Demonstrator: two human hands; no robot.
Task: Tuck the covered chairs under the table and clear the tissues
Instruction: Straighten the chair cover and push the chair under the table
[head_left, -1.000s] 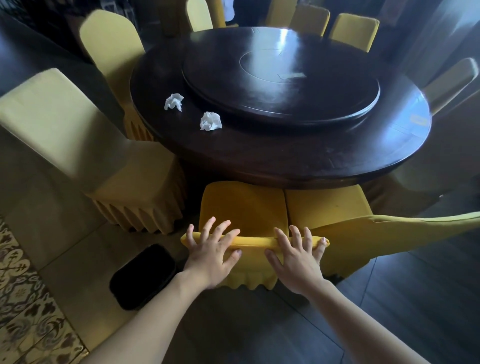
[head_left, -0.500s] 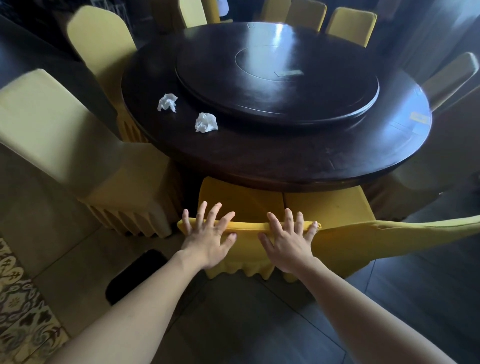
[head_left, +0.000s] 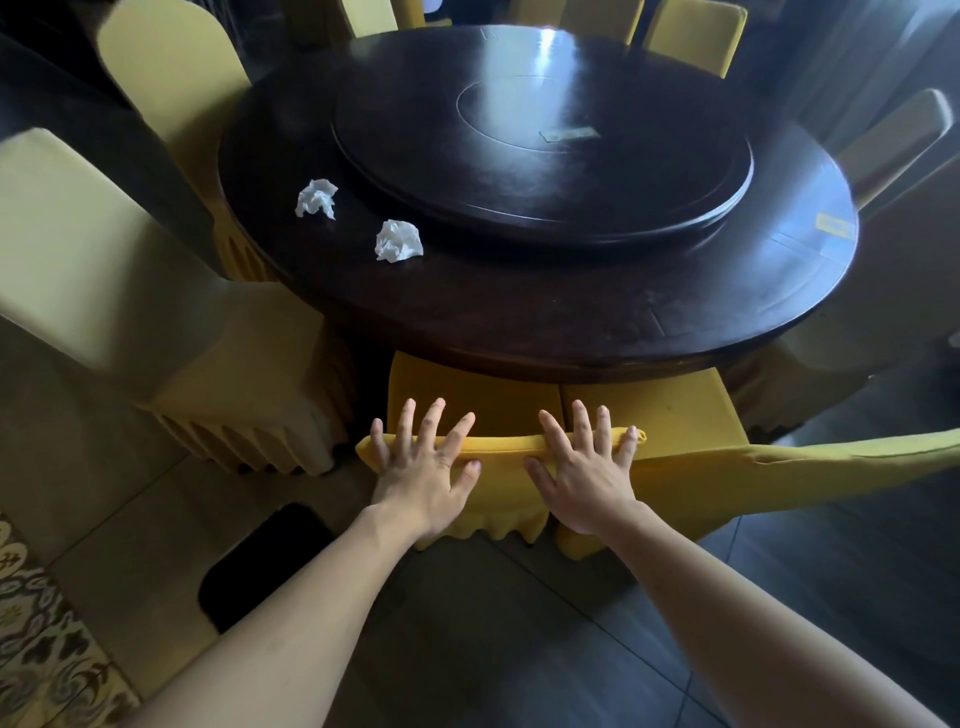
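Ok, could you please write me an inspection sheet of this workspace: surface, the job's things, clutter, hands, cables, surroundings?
Surface: round dark table with a raised turntable in the middle; glossy, reflecting light.
Job's things: two crumpled tissues on the table's left part, far tissue and near tissue, apart from each other. Yellow covered chair at the near edge, seat partly under the table.
Clutter: small flat label on the turntable; what it is cannot be told.
Hands: left hand and right hand lie flat, fingers spread, on the chair's backrest top.
Cables: nothing seen.
Surroundings: more covered chairs around the table; black mat on the tiled floor.
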